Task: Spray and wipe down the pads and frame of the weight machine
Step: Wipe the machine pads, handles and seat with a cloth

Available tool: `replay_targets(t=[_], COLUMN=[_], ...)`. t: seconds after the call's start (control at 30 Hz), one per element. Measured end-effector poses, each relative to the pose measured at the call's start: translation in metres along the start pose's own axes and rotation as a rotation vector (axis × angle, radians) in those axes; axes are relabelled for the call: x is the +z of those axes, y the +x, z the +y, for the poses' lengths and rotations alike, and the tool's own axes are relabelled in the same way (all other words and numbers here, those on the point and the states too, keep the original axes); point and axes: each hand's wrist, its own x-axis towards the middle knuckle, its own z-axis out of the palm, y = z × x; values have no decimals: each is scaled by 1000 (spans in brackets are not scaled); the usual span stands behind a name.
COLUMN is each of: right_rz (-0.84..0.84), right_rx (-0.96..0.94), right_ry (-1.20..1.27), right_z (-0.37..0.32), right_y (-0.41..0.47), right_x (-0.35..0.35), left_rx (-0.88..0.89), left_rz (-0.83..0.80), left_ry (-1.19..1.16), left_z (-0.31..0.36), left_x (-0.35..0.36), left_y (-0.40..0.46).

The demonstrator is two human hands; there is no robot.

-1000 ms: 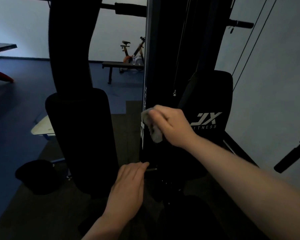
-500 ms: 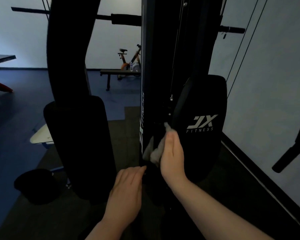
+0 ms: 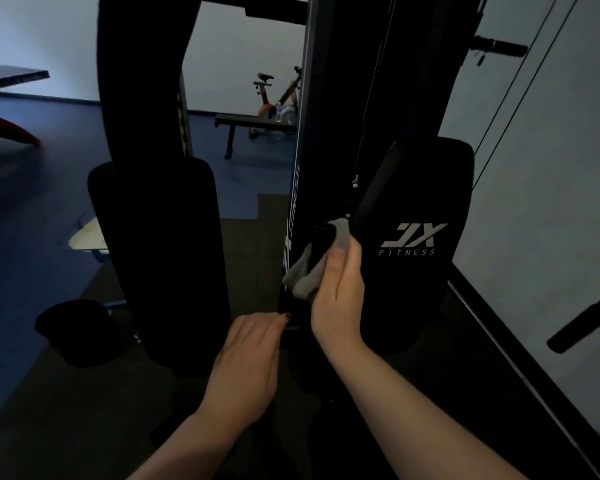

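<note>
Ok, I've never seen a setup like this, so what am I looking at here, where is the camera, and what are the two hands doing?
The one picture comes from a camera worn on the person's head, looking forward and down at their bare hands. The tall dark post in the middle is the weight machine's upright frame. Right of it is a black back pad printed JX Fitness; left of it is a thick roller pad. The right hand has its grip closed on a grey cloth, pressed into the gap between frame and back pad. The left hand rests low against the frame's base; what its fingertips touch is too dark to tell. On the floor at left sits a dark rounded object. No spray bottle shows.
</note>
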Motion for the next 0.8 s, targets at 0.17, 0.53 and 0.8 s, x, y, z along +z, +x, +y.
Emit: replay_targets(t=[0.17, 0.53, 0.8], right_rz=[-89, -149, -463], right_rx=[11, -885, -1477], right_ry=[-253, -742, -1043], right_z=[24, -34, 21], right_y=[-22, 52, 46], right_x=[-9, -55, -53], left_rx=[-18, 7, 26], left_rz=[-19, 9, 29], left_ry=[4, 10, 41], left_z=[1, -1, -1], left_x=[-1, 5, 1], left_y=[1, -1, -4])
